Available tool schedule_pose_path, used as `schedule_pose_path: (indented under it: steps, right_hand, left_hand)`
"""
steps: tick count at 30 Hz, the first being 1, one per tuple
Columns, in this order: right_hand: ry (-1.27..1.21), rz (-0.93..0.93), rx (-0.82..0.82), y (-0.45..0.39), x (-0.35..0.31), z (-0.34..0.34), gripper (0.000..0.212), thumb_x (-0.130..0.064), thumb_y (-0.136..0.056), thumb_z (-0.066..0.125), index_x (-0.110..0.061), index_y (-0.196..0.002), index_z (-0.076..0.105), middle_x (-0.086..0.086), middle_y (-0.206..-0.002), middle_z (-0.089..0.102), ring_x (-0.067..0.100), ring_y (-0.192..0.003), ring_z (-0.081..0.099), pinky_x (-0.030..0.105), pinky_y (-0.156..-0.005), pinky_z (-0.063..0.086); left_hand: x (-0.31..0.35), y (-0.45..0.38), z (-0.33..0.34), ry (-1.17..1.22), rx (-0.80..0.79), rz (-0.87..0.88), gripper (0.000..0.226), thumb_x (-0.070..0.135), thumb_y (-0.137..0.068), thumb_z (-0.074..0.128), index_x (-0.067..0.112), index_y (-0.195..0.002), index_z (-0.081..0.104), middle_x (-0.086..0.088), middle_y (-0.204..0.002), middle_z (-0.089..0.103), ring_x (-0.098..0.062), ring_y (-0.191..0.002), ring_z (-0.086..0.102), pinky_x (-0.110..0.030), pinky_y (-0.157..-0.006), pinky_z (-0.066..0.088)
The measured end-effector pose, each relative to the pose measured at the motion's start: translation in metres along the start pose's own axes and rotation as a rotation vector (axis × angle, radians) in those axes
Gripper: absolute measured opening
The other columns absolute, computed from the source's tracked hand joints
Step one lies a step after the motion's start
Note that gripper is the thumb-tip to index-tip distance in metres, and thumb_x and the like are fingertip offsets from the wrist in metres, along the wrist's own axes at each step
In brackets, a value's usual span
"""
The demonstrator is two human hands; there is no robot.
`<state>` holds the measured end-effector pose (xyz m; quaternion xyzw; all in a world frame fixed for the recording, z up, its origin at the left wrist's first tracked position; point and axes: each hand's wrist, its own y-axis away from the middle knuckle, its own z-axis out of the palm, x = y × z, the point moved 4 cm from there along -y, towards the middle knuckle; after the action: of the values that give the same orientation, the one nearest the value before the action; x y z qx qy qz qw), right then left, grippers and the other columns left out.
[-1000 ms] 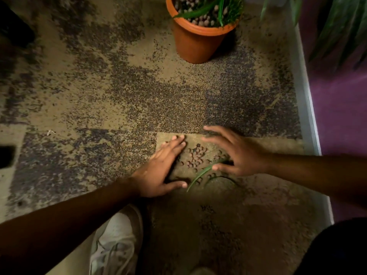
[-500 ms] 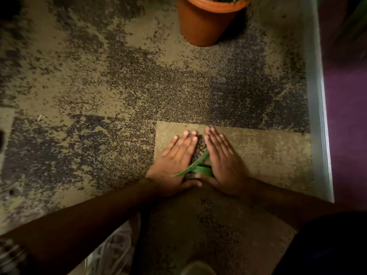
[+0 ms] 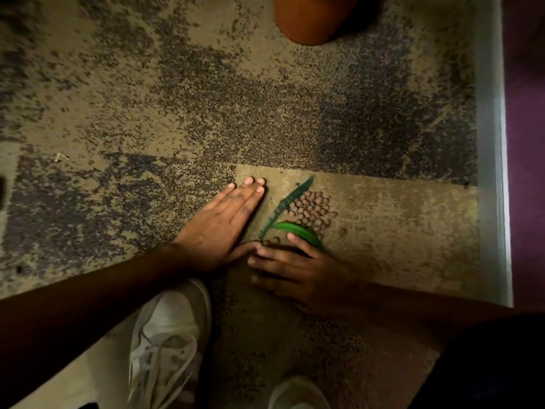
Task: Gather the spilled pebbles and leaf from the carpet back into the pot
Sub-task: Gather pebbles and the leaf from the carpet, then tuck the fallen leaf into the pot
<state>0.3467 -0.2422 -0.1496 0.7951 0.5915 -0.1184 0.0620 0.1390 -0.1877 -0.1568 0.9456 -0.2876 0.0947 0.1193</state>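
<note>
Small brown pebbles point(image 3: 311, 210) lie bunched in a tight cluster on a tan patch of carpet point(image 3: 383, 219). A bent green leaf point(image 3: 287, 206) lies along the cluster's left and near side. My left hand point(image 3: 224, 225) lies flat on the carpet left of the leaf, fingers straight and together. My right hand point(image 3: 298, 268) rests low on the carpet just nearer than the pebbles, fingers spread toward the left, one fingertip at the leaf's bend. The orange pot point(image 3: 309, 19) stands at the top edge, only its base showing.
A pale skirting strip point(image 3: 491, 143) runs down the right side with a purple wall point(image 3: 528, 172) beyond it. My white shoes point(image 3: 168, 343) stand on the carpet close below the hands. The carpet is mottled tan and dark.
Both hands were pressed together over the pebbles and leaf; now they have parted. The right hand has slid nearer and turned sideways, uncovering the bunched cluster. The view has dropped, cutting off the pot's rim.
</note>
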Motion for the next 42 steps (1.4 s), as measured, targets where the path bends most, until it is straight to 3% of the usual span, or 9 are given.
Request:
schedule_pose_path:
  steps: [8, 11, 16, 22, 26, 31, 36, 38, 42]
  right_hand:
    - [0.012, 0.036, 0.232, -0.006, 0.042, -0.023, 0.033, -0.014, -0.106, 0.047, -0.017, -0.128, 0.071, -0.001, -0.146, 0.059, 0.023, -0.142, 0.049, 0.050, -0.118, 0.036]
    - [-0.045, 0.236, 0.408, 0.000, 0.061, -0.049, 0.026, -0.013, -0.097, 0.063, -0.010, -0.119, 0.076, 0.009, -0.131, 0.068, 0.031, -0.124, 0.062, 0.047, -0.106, 0.046]
    - [-0.111, 0.569, 0.143, 0.009, 0.111, -0.050, 0.066, -0.054, -0.091, 0.066, -0.013, -0.143, 0.057, 0.008, -0.135, 0.055, 0.027, -0.122, 0.052, 0.047, -0.097, 0.047]
    - [-0.098, 0.467, 0.290, -0.004, 0.116, -0.058, 0.022, -0.023, -0.091, 0.074, -0.010, -0.108, 0.076, 0.005, -0.107, 0.068, 0.025, -0.097, 0.060, 0.037, -0.082, 0.050]
    - [-0.111, 0.528, 0.324, -0.004, 0.123, -0.068, 0.018, -0.023, -0.088, 0.078, -0.013, -0.102, 0.079, 0.002, -0.098, 0.072, 0.021, -0.087, 0.064, 0.031, -0.076, 0.051]
    - [-0.317, 0.774, 0.493, -0.006, 0.140, -0.100, 0.023, -0.028, -0.084, 0.081, -0.012, -0.101, 0.080, -0.002, -0.091, 0.073, 0.015, -0.077, 0.068, 0.034, -0.066, 0.058]
    - [-0.595, 0.981, 0.648, -0.030, 0.170, -0.138, 0.015, -0.018, -0.080, 0.086, -0.021, -0.092, 0.077, -0.018, -0.077, 0.066, -0.005, -0.064, 0.060, 0.020, -0.065, 0.049]
    - [-0.657, 0.981, 0.660, -0.044, 0.183, -0.154, 0.025, -0.012, -0.081, 0.084, -0.033, -0.082, 0.070, -0.020, -0.066, 0.066, -0.007, -0.058, 0.057, 0.021, -0.064, 0.048]
    - [-0.677, 0.945, 0.694, -0.068, 0.201, -0.200, 0.018, -0.015, -0.080, 0.085, -0.023, -0.090, 0.073, -0.018, -0.069, 0.064, -0.007, -0.054, 0.054, 0.014, -0.061, 0.045]
  left_hand:
    - [0.007, -0.004, -0.003, 0.038, 0.044, -0.054, 0.074, 0.050, -0.103, 0.035, 0.009, -0.160, 0.014, -0.005, -0.169, 0.009, -0.019, -0.156, 0.002, -0.045, -0.125, 0.015]
    - [0.014, -0.009, -0.004, 0.175, 0.098, -0.113, 0.068, 0.053, -0.101, 0.042, 0.014, -0.156, 0.031, -0.002, -0.167, 0.018, -0.019, -0.156, 0.008, -0.046, -0.125, 0.014]
    - [0.024, -0.022, -0.008, 0.315, 0.222, -0.228, 0.050, 0.049, -0.097, 0.052, 0.018, -0.135, 0.054, -0.005, -0.154, 0.039, -0.025, -0.147, 0.029, -0.045, -0.119, 0.026]
    - [0.025, -0.033, -0.015, 0.369, 0.291, -0.230, 0.027, 0.038, -0.095, 0.061, 0.019, -0.113, 0.065, -0.002, -0.137, 0.051, -0.023, -0.128, 0.045, -0.045, -0.102, 0.042]
    - [0.025, -0.037, -0.023, 0.398, 0.319, -0.230, 0.022, 0.034, -0.096, 0.060, 0.017, -0.109, 0.065, -0.001, -0.127, 0.056, -0.022, -0.118, 0.049, -0.043, -0.097, 0.045]
    - [0.019, -0.047, -0.047, 0.790, 0.516, -0.485, 0.011, 0.026, -0.101, 0.051, 0.022, -0.107, 0.060, 0.003, -0.109, 0.061, -0.012, -0.102, 0.056, -0.035, -0.094, 0.048]
    - [0.028, -0.096, -0.101, 1.402, 0.557, -0.650, 0.015, 0.020, -0.101, 0.058, 0.011, -0.106, 0.068, 0.002, -0.086, 0.072, -0.018, -0.077, 0.068, -0.041, -0.081, 0.056]
    - [0.029, -0.118, -0.129, 1.502, 0.581, -0.634, 0.019, 0.019, -0.099, 0.061, 0.004, -0.109, 0.069, -0.001, -0.081, 0.071, -0.022, -0.070, 0.065, -0.040, -0.074, 0.056]
    - [0.011, -0.143, -0.180, 1.544, 0.666, -0.635, 0.009, 0.011, -0.100, 0.058, 0.006, -0.100, 0.066, -0.007, -0.073, 0.065, -0.013, -0.053, 0.056, -0.024, -0.051, 0.050]
